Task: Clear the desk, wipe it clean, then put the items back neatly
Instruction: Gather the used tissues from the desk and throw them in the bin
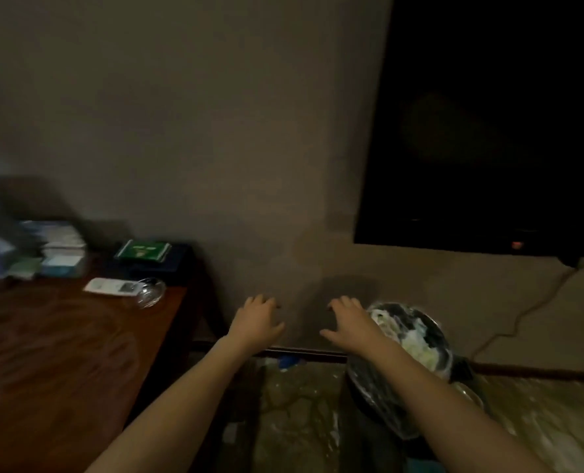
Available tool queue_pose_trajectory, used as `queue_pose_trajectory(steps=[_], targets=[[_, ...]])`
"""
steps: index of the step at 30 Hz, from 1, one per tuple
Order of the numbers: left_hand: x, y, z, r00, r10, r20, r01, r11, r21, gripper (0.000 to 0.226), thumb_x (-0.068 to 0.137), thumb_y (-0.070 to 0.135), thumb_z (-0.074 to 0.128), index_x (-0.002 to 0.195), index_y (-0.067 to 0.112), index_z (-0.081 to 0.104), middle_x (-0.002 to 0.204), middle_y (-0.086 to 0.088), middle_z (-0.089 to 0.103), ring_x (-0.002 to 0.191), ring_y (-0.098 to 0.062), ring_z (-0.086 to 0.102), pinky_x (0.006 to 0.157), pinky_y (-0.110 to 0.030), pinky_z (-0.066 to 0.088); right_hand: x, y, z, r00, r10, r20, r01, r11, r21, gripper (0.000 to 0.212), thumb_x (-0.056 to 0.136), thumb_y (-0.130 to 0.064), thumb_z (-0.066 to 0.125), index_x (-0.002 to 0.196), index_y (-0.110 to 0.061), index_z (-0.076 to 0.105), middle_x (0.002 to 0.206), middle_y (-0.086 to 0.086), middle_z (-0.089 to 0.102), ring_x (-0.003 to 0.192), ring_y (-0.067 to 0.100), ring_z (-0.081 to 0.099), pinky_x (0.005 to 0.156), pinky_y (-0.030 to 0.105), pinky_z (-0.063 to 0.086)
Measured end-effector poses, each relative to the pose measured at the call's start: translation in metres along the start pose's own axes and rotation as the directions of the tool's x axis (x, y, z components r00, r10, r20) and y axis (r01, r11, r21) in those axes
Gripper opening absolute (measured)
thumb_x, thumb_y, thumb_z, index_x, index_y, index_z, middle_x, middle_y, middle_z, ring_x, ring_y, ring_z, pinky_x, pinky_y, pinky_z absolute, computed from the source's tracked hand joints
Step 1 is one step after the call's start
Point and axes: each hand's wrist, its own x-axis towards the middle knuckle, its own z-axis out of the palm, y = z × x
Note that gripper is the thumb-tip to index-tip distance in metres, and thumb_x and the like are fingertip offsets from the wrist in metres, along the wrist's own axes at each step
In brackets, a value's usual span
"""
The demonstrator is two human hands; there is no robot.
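The dark wooden desk (pixel 55 353) fills the lower left. At its far end lie a white remote control (pixel 111 287), a clear glass ashtray (pixel 150 291), a green booklet (pixel 144 250) on a dark box (pixel 176 264), and a blurred stack of boxes and papers (pixel 58 247). My left hand (pixel 256 322) and my right hand (pixel 348 324) are stretched out to the right of the desk, over the floor and toward the wall. Both hands have spread fingers and hold nothing.
A trash bin with a plastic liner and crumpled paper (pixel 410 353) stands just right of my right hand. A dark wall-mounted TV screen (pixel 488 131) hangs at the upper right, with a cable (pixel 522 312) running down the wall. The floor (pixel 301 421) is mottled stone.
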Motion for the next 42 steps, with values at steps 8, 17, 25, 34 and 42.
queue_pose_trajectory(steps=[8,17,25,34,42], targets=[[-0.128,-0.168,-0.056,0.931,-0.328,-0.16,0.315,0.944,-0.103,0.046,0.09,0.035,0.052,0.133,0.019,0.047,0.132,-0.006,0.045,0.124,-0.025,0.039,0.099,-0.036,0.037,0.027,-0.206,0.022,0.929,-0.36,0.09,0.366,0.928,-0.067,0.055,0.09,-0.039,0.059,0.135,-0.011,0.04,0.135,0.009,0.042,0.128,0.026,0.036,0.103,0.035,0.036],[-0.291,-0.363,-0.1,0.782,-0.598,-0.175,0.58,0.802,-0.143,0.047,0.093,0.039,0.05,0.136,0.02,0.044,0.137,-0.007,0.04,0.128,-0.027,0.035,0.101,-0.038,0.037,0.008,-0.459,0.097,0.787,-0.597,0.155,0.614,0.782,-0.108,0.052,0.093,-0.039,0.054,0.136,-0.012,0.04,0.137,0.01,0.04,0.127,0.028,0.035,0.103,0.038,0.037],[-0.375,-0.469,-0.11,0.65,-0.737,-0.186,0.711,0.676,-0.194,0.046,0.093,0.037,0.05,0.135,0.019,0.045,0.137,-0.007,0.041,0.127,-0.025,0.037,0.102,-0.038,0.037,0.006,-0.595,0.143,0.704,-0.668,0.241,0.698,0.714,-0.063,0.05,0.094,-0.038,0.054,0.135,-0.013,0.04,0.138,0.009,0.04,0.128,0.027,0.034,0.103,0.038,0.037],[-0.379,-0.575,-0.104,0.582,-0.806,-0.109,0.768,0.589,-0.252,0.046,0.09,0.036,0.053,0.134,0.022,0.046,0.136,-0.005,0.042,0.126,-0.023,0.037,0.105,-0.039,0.036,0.076,-0.691,0.194,0.671,-0.684,0.288,0.725,0.686,-0.06,0.048,0.093,-0.039,0.054,0.133,-0.014,0.042,0.137,0.007,0.042,0.127,0.025,0.036,0.102,0.036,0.037],[-0.337,-0.705,-0.154,0.537,-0.84,-0.079,0.804,0.538,-0.254,0.041,0.088,0.034,0.051,0.126,0.019,0.052,0.127,-0.01,0.047,0.118,-0.027,0.042,0.1,-0.042,0.04,0.178,-0.787,0.229,0.653,-0.677,0.34,0.719,0.695,0.005,0.05,0.092,-0.038,0.056,0.132,-0.012,0.042,0.138,0.01,0.042,0.126,0.027,0.039,0.101,0.036,0.037]])
